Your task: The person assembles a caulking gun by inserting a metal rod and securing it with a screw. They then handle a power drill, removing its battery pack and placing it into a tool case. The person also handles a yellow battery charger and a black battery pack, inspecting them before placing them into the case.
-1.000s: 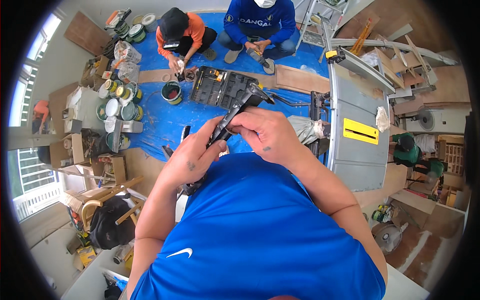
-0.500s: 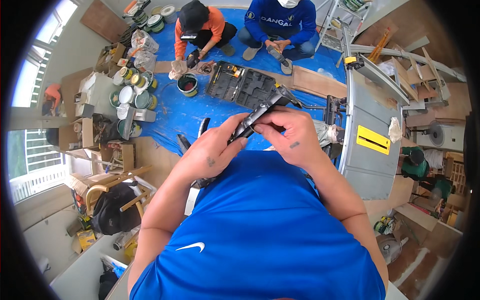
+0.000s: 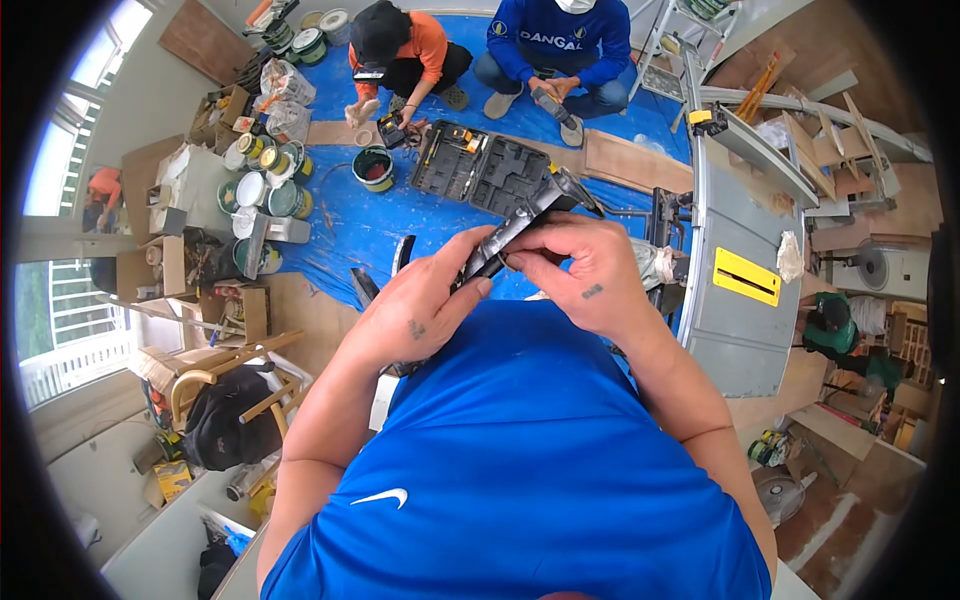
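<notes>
Head view: my two hands meet at one long black tool [image 3: 520, 226], slanted before my chest. My left hand [image 3: 415, 305] wraps it, thumb along its near side; my right hand [image 3: 588, 275] curls in, thumb and forefinger at its side, whether pinching anything I cannot tell. My left hand hides its lower part. Beyond are one open case [image 3: 484, 166] and two co-workers [image 3: 562, 48], one head cut off above.

Left hand [image 3: 415, 300] and right hand [image 3: 585, 270] at a long black object [image 3: 537, 210]
</notes>
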Demonstrator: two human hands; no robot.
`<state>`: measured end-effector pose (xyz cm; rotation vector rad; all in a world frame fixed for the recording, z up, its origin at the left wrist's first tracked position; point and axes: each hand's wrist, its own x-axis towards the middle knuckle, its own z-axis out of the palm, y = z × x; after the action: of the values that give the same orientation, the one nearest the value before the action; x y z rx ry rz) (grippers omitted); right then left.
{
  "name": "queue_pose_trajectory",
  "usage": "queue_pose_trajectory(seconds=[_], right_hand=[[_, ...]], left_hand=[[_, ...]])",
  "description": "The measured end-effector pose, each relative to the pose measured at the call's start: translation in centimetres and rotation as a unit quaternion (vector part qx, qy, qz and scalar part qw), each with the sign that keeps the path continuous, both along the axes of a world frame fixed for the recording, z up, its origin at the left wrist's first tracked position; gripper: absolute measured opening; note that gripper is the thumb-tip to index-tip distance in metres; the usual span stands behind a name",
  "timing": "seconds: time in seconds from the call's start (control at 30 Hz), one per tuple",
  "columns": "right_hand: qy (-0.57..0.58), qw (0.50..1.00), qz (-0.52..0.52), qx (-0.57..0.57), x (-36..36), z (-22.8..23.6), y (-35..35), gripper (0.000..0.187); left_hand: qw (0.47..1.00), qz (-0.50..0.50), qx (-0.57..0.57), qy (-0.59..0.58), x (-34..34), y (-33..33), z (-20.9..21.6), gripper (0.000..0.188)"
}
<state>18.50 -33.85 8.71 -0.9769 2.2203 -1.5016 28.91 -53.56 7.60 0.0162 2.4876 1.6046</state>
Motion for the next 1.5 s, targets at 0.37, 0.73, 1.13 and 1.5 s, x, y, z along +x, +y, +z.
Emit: queue_pose_trajectory(seconds=[0.37,0.73,1.13,1.5], right_hand=[[0.105,0.994,0.016,0.009,0.5,-0.1,0.4,0.011],[0.032,0.999,0.01,0.0,1.2,0.3,0.6,0.015],[0.001,1.0,0.002,-0.025,1.6,0.3,0.3,0.011],[0.029,0.998,-0.031,-0.05,2.1,0.4,-0.2,0.009]], left_hand=[[0.999,-0.005,0.024,-0.032,0.4,0.1,0.2,0.052],[0.998,-0.007,0.033,-0.045,0.8,0.2,0.7,0.052],[0.998,-0.008,0.049,-0.044,0.9,-0.3,0.5,0.055],[0.997,-0.008,0.055,-0.05,1.0,-0.4,0.6,0.056]])
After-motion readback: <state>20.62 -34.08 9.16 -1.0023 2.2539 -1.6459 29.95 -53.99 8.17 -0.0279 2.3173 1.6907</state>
